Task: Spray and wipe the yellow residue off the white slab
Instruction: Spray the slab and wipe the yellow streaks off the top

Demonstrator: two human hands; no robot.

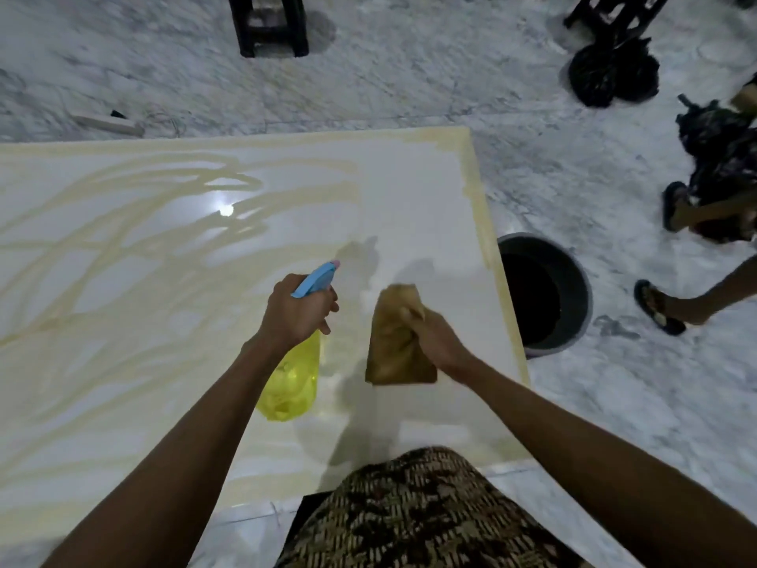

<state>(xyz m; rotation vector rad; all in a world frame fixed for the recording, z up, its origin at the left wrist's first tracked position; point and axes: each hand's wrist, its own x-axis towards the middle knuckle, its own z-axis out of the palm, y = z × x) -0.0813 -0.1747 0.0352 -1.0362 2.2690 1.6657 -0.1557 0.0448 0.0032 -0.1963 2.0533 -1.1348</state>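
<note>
The left hand (297, 311) gripped the light, rigid spray bottle (293, 371) at its neck; the right hand (436, 342) clutched a limp brown cloth (393, 342) above the slick, streaked white slab (143, 280).

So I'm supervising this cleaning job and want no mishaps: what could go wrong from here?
1. The cloth gripped in the right hand already looks brown and soiled, so it may smear yellow residue back onto the cleaner part of the white slab.
2. The dark bucket stands right beside the slab's edge, easy to kick.
3. Spray from the bottle in the left hand may wet the floor, where a sandalled foot steps.
</note>
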